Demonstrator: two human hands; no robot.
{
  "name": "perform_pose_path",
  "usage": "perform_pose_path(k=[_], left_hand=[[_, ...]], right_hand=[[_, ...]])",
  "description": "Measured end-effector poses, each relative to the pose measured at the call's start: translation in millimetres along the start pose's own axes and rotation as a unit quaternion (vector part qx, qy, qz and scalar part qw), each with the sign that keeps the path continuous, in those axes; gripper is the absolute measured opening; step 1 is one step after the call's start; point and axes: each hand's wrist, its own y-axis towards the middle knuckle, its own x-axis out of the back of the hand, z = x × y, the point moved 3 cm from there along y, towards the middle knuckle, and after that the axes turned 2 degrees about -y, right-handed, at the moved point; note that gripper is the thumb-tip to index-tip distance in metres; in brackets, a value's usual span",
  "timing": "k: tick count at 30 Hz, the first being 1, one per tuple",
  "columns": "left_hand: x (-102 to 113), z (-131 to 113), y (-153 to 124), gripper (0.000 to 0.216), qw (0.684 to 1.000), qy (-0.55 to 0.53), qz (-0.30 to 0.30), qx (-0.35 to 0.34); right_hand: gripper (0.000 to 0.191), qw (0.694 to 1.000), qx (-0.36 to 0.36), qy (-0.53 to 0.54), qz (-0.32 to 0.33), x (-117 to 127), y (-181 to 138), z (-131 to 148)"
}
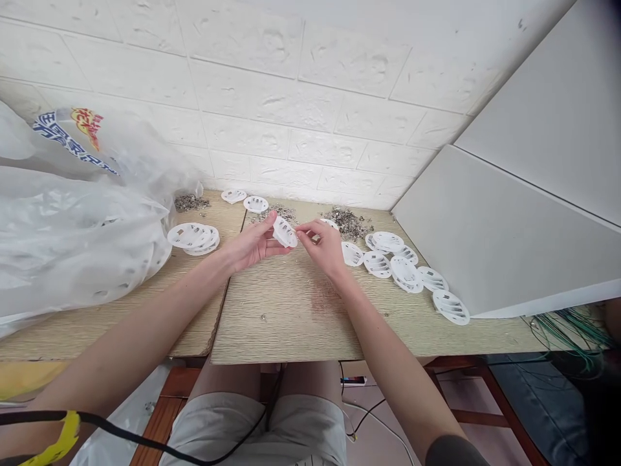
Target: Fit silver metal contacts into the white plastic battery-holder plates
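My left hand [258, 244] grips a round white plastic disc with slots [284, 233], tilted up above the table. At the disc's right edge, the fingers of my right hand [321, 243] are pinched together; whatever is between them is too small to make out. Behind my hands lie a pile of small metal pieces [347, 222] and a thinner scatter of metal pieces [280, 213]. More white discs [406, 273] overlap in a row to the right of my right hand. Left of my left hand is a small stack of discs [194, 238].
A big white plastic bag [77, 239] bulges over the table's left side. Along the right stands a grey-white panel [524, 220], with green wires [572, 330] by its lower edge. A white brick-pattern wall [272, 129] closes off the back. A black cable [145, 441] crosses in front of me.
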Motion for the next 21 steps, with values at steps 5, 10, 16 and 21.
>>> perform_pose_path(k=[5, 10, 16, 21], left_hand=[[1.2, 2.5, 1.4, 0.042, 1.0, 0.01, -0.021, -0.005], [-1.1, 2.9, 0.1, 0.042, 0.999, 0.029, -0.038, -0.008], [-2.9, 1.3, 0.3, 0.038, 0.998, 0.014, -0.056, -0.019], [-5.9, 0.3, -1.4, 0.039, 0.998, 0.018, -0.062, -0.018]], right_hand=[[0.015, 0.997, 0.009, -0.074, 0.011, 0.2, -1.7, 3.8], [0.015, 0.99, 0.028, -0.138, 0.015, -0.3, -4.0, 8.0], [0.015, 0.992, 0.026, -0.127, 0.009, 0.0, -4.2, 9.8], [0.015, 0.991, 0.035, -0.127, 0.002, 0.6, -4.3, 10.4]])
